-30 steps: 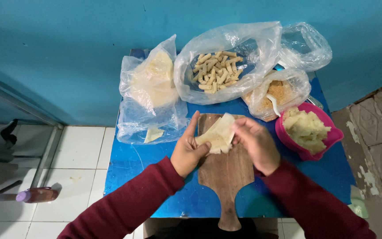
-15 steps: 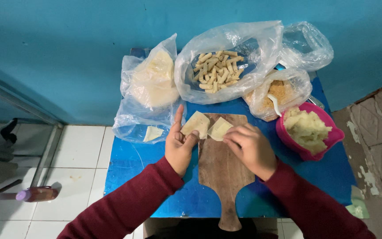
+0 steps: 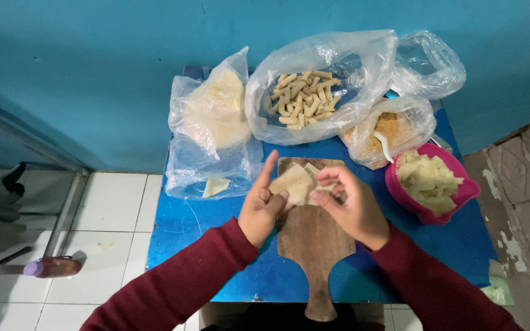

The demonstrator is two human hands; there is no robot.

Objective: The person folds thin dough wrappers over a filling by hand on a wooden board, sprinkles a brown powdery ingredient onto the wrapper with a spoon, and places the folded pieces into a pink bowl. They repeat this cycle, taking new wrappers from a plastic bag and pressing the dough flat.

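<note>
My left hand (image 3: 264, 207) pinches a pale triangular pastry sheet (image 3: 292, 182) between thumb and fingers, above the far end of a wooden cutting board (image 3: 313, 240). My right hand (image 3: 349, 205) touches the sheet's right edge with its fingertips; a second pale piece (image 3: 312, 171) lies on the board just beyond. Both sleeves are dark red. The board lies on a small blue table (image 3: 197, 224), handle toward me.
Along the back stand a clear bag of pale sheets (image 3: 216, 116), a bag of rolled sticks (image 3: 305, 98), a bag of brown crumbs (image 3: 387, 129) with a white spoon, and an empty bag (image 3: 427, 64). A pink bowl of pale filling (image 3: 427, 184) sits right. Blue wall behind.
The folded sheet held by both hands was pulled apart; one piece stays in my left hand, the other now lies on the board. Both hands have dropped slightly toward me.
</note>
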